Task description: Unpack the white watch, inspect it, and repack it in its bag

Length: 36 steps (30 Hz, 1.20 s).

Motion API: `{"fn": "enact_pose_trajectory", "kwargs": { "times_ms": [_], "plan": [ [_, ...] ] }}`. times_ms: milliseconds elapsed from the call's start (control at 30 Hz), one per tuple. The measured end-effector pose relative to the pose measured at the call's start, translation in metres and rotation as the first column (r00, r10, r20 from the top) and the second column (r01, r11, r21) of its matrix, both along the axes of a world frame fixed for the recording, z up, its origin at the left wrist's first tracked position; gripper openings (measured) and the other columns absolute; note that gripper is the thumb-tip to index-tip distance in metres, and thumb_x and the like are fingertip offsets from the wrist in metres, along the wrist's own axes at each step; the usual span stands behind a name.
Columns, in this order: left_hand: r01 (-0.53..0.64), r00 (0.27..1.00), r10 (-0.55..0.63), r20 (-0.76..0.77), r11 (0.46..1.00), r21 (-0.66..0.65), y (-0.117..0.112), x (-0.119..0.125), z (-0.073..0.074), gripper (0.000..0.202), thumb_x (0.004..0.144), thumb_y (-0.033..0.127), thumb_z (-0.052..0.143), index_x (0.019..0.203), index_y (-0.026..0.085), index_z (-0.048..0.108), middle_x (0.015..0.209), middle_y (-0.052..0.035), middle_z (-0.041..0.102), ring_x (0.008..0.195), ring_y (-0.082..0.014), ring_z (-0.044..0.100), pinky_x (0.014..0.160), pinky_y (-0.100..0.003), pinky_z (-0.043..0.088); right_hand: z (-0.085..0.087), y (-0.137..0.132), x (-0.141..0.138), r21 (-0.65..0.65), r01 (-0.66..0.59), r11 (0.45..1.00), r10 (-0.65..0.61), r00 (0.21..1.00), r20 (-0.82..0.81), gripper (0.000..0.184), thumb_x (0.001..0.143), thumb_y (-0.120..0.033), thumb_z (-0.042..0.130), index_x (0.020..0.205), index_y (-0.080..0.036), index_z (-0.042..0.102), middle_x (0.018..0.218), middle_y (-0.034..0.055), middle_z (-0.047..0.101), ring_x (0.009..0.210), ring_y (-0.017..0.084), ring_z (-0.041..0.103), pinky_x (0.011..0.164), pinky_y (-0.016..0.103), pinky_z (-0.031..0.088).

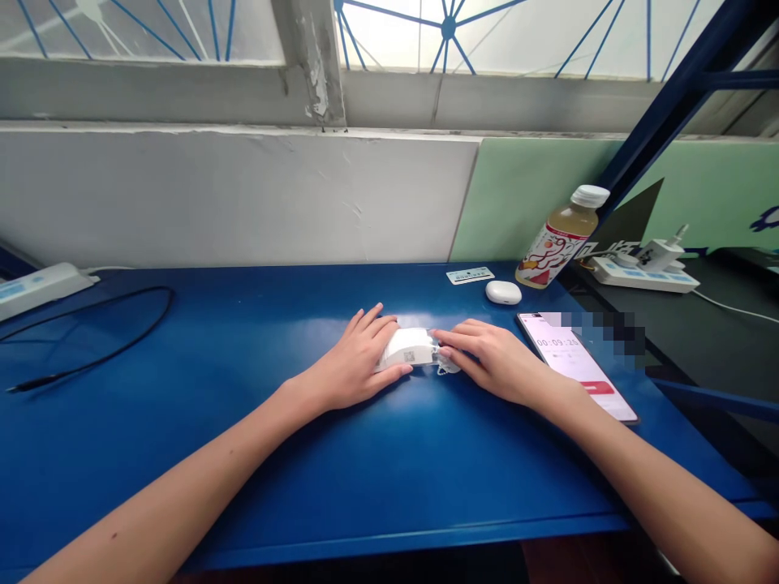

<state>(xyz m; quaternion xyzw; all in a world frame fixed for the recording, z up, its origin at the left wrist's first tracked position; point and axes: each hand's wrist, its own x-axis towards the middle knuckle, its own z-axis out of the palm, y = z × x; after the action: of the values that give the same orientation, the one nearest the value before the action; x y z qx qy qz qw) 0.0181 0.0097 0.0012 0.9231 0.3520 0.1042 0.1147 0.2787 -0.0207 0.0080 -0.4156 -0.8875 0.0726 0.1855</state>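
Note:
A small white curved object (409, 349) with a printed square code on its front lies on the blue desk (292, 478). My left hand (362, 361) grips its left end, thumb along the front and fingers over the back. At its right end there is a crumpled bit of clear or whitish material (449, 367), too small to make out fully. My right hand (487, 354) has its thumb and index finger closed together on that end. The fingers partly hide what they pinch.
Right of my hands lie a lit phone (578, 357) showing a timer, a white earbud case (503, 292), a card (470, 276) and a drink bottle (557, 239). A black cable (122, 349) curls at left by a power strip (45, 288). Another power strip (645, 274) sits far right.

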Motion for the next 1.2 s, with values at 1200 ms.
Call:
{"fn": "enact_pose_trajectory", "kwargs": {
  "times_ms": [1200],
  "plan": [
    [0.046,0.996,-0.049,0.081,0.998,0.036,-0.002,0.000,0.007,0.046,0.094,0.046,0.054,0.130,0.018,0.049,0.132,-0.0165,0.058,0.131,-0.0336,0.048,0.113,-0.055,0.032,-0.002,0.003,0.006,-0.094,-0.022,0.995,0.012,0.995,-0.104,0.032,0.092,-0.037,0.060,0.119,-0.023,0.067,0.145,0.0160,0.051,0.129,0.033,0.054,0.104,0.051,0.048]
  ]
}}
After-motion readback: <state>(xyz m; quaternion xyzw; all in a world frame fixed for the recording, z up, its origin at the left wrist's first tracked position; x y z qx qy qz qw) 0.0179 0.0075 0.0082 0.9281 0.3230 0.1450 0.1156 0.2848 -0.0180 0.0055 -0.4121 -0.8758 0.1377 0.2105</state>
